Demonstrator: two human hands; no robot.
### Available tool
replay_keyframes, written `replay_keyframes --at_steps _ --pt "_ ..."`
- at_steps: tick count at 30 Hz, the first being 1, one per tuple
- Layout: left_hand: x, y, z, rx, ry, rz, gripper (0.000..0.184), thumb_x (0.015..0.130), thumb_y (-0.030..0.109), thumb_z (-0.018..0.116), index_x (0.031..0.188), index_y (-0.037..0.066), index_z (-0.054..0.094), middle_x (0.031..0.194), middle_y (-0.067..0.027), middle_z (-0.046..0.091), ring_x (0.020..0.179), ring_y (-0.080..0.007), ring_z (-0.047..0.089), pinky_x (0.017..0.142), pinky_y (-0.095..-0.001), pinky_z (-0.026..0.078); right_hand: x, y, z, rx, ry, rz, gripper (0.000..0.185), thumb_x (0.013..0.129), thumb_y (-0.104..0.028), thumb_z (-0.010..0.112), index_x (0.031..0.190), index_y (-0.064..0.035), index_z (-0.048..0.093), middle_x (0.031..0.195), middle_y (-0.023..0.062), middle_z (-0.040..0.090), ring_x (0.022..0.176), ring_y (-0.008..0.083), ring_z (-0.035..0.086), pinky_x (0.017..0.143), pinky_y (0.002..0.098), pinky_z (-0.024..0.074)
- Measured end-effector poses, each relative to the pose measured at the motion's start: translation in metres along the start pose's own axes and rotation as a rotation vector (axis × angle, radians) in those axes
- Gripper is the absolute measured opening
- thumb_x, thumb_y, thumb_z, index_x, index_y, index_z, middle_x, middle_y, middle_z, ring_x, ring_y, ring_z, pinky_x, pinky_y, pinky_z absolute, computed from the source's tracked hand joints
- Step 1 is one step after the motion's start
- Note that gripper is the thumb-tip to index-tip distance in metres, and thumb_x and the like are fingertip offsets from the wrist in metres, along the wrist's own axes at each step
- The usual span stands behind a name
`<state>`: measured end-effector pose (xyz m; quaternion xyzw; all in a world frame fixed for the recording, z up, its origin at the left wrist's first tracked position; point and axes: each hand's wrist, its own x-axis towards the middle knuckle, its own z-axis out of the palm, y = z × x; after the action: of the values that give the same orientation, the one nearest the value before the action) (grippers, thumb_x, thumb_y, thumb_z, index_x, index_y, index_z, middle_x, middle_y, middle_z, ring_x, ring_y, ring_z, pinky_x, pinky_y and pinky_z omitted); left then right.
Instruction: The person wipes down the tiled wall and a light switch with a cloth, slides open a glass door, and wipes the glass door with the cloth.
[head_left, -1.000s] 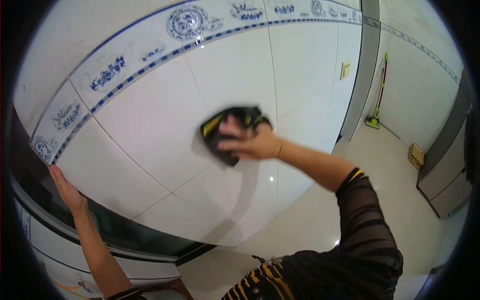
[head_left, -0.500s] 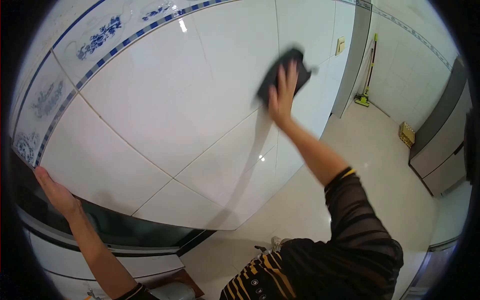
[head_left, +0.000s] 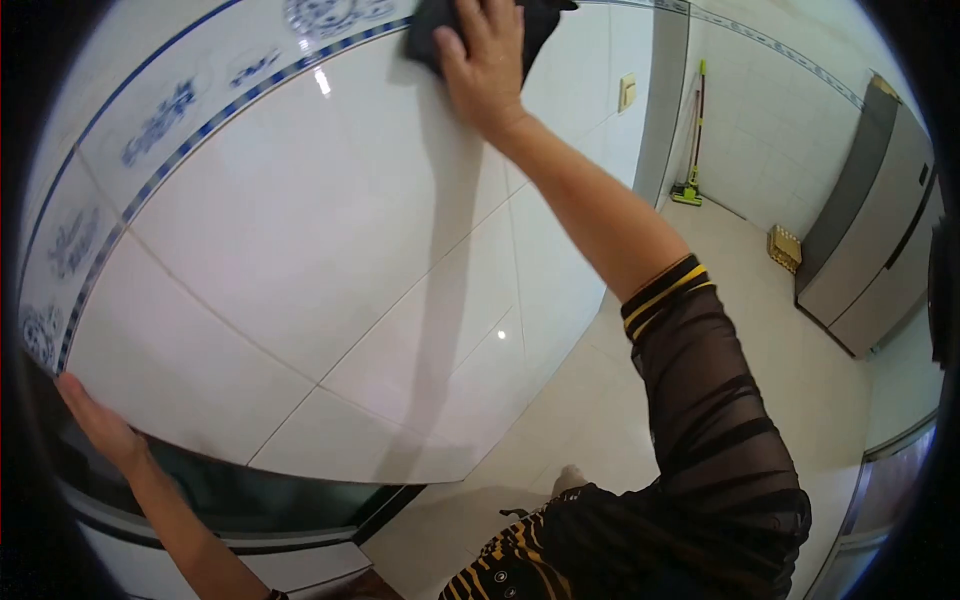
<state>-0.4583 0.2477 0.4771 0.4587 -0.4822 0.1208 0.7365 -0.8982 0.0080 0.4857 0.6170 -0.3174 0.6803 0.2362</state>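
A black cloth (head_left: 545, 30) is pressed flat against the white tiled wall (head_left: 300, 200) under my right hand (head_left: 488, 75), high up where it overlaps the blue-patterned border tiles (head_left: 190, 105). The fingers of that hand lie spread over the cloth, and their tips run up to the top edge of the view. At the lower left, my left hand (head_left: 100, 425) rests along the wall's edge with its fingers stretched out and no loose object in it. Some of its fingers are hidden.
Below the wall's edge is a dark opening with a white ledge (head_left: 310, 570). A light switch (head_left: 627, 92) sits on the wall to the right. Farther off stand a green mop (head_left: 690, 185), a woven basket (head_left: 785, 248) and a grey refrigerator (head_left: 870, 230) on the tiled floor (head_left: 580, 400).
My right hand has moved the black cloth up and left along the wall, from the plain tiles to the patterned border. My left hand stays at the wall's edge. The view has shifted slightly.
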Motion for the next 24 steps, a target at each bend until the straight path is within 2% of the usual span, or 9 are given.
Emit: replay_keyframes --at_steps 1,3,5,8,10,14,16,21,24 --pt "0.004 -0.010 -0.008 0.043 0.033 0.016 0.054 0.098 0.035 0.036 0.134 -0.005 0.030 0.134 -0.0152 0.038 0.120 -0.0226 0.038 0.103 -0.0320 0.026 -0.017 0.025 0.015 0.097 0.086 -0.138 0.054 0.080 -0.023 0.058 0.131 -0.0129 0.044 0.143 0.0209 0.025 0.132 0.0395 0.022 0.106 0.0546 0.0140" --pt "0.003 -0.002 -0.005 0.022 0.083 -0.047 0.055 0.098 0.034 0.034 0.135 -0.007 0.029 0.139 -0.0168 0.033 0.127 -0.0241 0.033 0.106 -0.0323 0.023 -0.066 0.028 0.003 0.124 -0.058 -0.193 0.055 0.078 -0.028 0.058 0.130 -0.0146 0.044 0.145 0.0215 0.021 0.133 0.0420 0.020 0.106 0.0577 0.0124" --pt "0.001 -0.001 -0.008 0.205 0.126 0.027 0.055 0.098 0.033 0.034 0.135 -0.007 0.030 0.141 -0.0169 0.031 0.129 -0.0247 0.031 0.107 -0.0324 0.022 -0.138 0.044 -0.010 0.204 -0.225 -0.250 0.055 0.077 -0.032 0.060 0.128 -0.0169 0.047 0.145 0.0219 0.021 0.134 0.0439 0.017 0.105 0.0588 0.0103" --pt "0.012 -0.033 -0.040 0.446 0.172 0.139 0.053 0.098 0.032 0.032 0.134 -0.007 0.032 0.144 -0.0175 0.027 0.132 -0.0262 0.028 0.109 -0.0331 0.020 -0.187 0.098 -0.029 0.178 -0.375 -0.329 0.049 0.073 -0.034 0.066 0.119 -0.0208 0.055 0.142 0.0166 0.030 0.131 0.0386 0.028 0.105 0.0532 0.0200" --pt "0.019 -0.041 -0.055 0.859 0.205 0.305 0.053 0.099 0.032 0.030 0.134 -0.007 0.033 0.142 -0.0182 0.030 0.131 -0.0268 0.030 0.108 -0.0332 0.021 -0.162 0.139 -0.028 0.212 -0.303 -0.311 0.050 0.073 -0.033 0.066 0.119 -0.0202 0.054 0.141 0.0167 0.031 0.131 0.0390 0.028 0.103 0.0521 0.0239" --pt "-0.014 0.027 0.017 0.351 0.384 -0.109 0.062 0.093 0.045 0.040 0.133 -0.003 0.036 0.137 -0.0190 0.037 0.120 -0.0278 0.040 0.104 -0.0316 0.026 -0.087 0.214 -0.034 0.141 -0.188 -0.247 0.053 0.070 -0.029 0.065 0.121 -0.0183 0.053 0.142 0.0171 0.030 0.132 0.0385 0.026 0.104 0.0532 0.0214" --pt "-0.017 0.034 0.021 0.274 0.389 -0.157 0.064 0.092 0.048 0.041 0.133 -0.001 0.038 0.139 -0.0187 0.035 0.123 -0.0280 0.038 0.103 -0.0326 0.027 -0.065 0.257 -0.034 0.125 -0.124 -0.216 0.054 0.070 -0.027 0.064 0.122 -0.0177 0.052 0.142 0.0170 0.030 0.131 0.0385 0.026 0.105 0.0537 0.0194" --pt "-0.008 0.032 0.006 0.439 0.474 -0.218 0.062 0.094 0.042 0.035 0.133 -0.007 0.034 0.137 -0.0218 0.036 0.123 -0.0309 0.039 0.103 -0.0401 0.029 -0.015 0.372 -0.038 0.030 0.040 -0.022 0.051 0.078 -0.020 0.057 0.127 -0.0105 0.046 0.142 0.0181 0.028 0.131 0.0377 0.024 0.107 0.0508 0.0156" --pt "-0.063 0.123 0.153 0.521 0.405 -0.090 0.063 0.092 0.037 0.031 0.132 -0.011 0.032 0.137 -0.0270 0.034 0.123 -0.0345 0.038 0.104 -0.0433 0.028 0.021 0.426 -0.040 0.041 0.144 0.166 0.044 0.088 -0.021 0.048 0.130 -0.0075 0.042 0.141 0.0208 0.028 0.132 0.0364 0.023 0.107 0.0482 0.0144"
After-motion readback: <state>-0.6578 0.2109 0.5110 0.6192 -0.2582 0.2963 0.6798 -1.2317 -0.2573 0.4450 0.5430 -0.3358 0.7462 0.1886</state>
